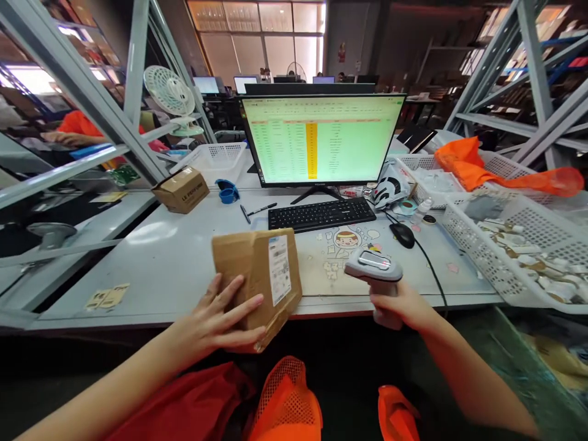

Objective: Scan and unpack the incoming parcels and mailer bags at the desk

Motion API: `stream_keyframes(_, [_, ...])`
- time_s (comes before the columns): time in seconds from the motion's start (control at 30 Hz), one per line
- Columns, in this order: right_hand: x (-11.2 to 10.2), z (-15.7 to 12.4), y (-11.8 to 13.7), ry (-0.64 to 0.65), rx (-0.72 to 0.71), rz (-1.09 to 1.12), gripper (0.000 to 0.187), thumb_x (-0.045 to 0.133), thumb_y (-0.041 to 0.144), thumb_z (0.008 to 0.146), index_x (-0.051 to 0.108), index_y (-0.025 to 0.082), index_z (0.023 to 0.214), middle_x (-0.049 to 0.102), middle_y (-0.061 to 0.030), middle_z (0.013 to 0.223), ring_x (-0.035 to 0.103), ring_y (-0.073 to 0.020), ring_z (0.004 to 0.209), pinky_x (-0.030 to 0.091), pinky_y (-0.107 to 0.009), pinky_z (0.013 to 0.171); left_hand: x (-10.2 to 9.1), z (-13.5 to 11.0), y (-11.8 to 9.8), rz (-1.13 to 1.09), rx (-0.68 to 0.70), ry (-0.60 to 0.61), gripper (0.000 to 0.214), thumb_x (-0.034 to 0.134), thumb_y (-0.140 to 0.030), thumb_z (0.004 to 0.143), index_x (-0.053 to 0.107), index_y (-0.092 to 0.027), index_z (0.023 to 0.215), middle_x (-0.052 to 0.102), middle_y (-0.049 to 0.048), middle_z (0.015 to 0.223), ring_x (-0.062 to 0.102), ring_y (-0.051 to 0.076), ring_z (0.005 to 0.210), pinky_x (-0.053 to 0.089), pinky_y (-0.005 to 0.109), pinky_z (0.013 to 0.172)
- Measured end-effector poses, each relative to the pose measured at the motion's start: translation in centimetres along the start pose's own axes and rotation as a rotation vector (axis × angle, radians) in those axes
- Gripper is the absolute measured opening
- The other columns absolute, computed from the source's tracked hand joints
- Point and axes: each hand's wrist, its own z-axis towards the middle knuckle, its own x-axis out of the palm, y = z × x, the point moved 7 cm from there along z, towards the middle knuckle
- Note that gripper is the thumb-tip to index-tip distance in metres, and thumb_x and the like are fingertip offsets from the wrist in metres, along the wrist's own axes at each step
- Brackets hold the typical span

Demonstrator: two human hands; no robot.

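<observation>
A brown cardboard box [241,257] with a white printed label [279,269] leans tilted over the front edge of the desk. My left hand [225,315] grips its near left side, fingers spread across the cardboard; the thumb is partly behind it. In my right hand [404,303] is a grey-and-white barcode scanner [374,264], held by its handle just past the desk edge. Its head points left, towards the labelled side of the box, with a gap between them. The fingers wrap round the handle.
A monitor [321,141] stands behind a black keyboard [321,214] and a mouse [402,234]. Another carton [181,190], a blue tape dispenser [227,191] and pens [261,209] lie left. White baskets [482,245] line the right. Metal posts [135,67] frame the desk.
</observation>
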Motion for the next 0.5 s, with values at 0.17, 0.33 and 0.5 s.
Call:
stream_keyframes(0.17, [-12.5, -1.4, -2.7, -0.518, 0.071, 0.048, 0.06, 0.094, 0.05, 0.055, 0.061, 0.019, 0.094, 0.065, -0.0011, 0.063, 0.059, -0.0172, 0.057, 0.047, -0.028, 0.055, 0.0, -4.1, 0.8, -0.013, -0.151, -0.033, 0.076, 0.059, 0.001, 0.085, 0.062, -0.046, 0.145, 0.039, -0.0021, 0.169, 0.01, 0.04, 0.161, 0.02, 0.073, 0.124])
stream_keyframes(0.33, [-13.3, -2.8, -2.6, -0.467, -0.032, 0.069, 0.044, 0.091, 0.047, 0.064, 0.062, 0.019, 0.082, 0.06, 0.0, 0.061, 0.053, -0.0145, 0.056, 0.042, -0.027, 0.054, -0.5, -3.5, 1.7, -0.267, -0.371, -0.165, 0.047, 0.049, -0.01, 0.092, 0.072, -0.029, 0.129, 0.056, 0.0072, 0.156, 0.017, 0.037, 0.162, 0.028, 0.066, 0.127])
stream_keyframes(0.5, [-2.0, -3.5, -1.9, -0.158, 0.038, 0.096, 0.054, 0.088, 0.041, 0.072, 0.072, 0.017, 0.117, 0.059, 0.002, 0.067, 0.049, -0.0126, 0.057, 0.038, -0.026, 0.053, 0.2, -1.3, 0.5, -0.343, -0.463, -0.637, 0.04, 0.07, -0.006, 0.083, 0.065, -0.029, 0.116, 0.068, 0.0047, 0.139, 0.046, 0.031, 0.151, 0.031, 0.064, 0.128])
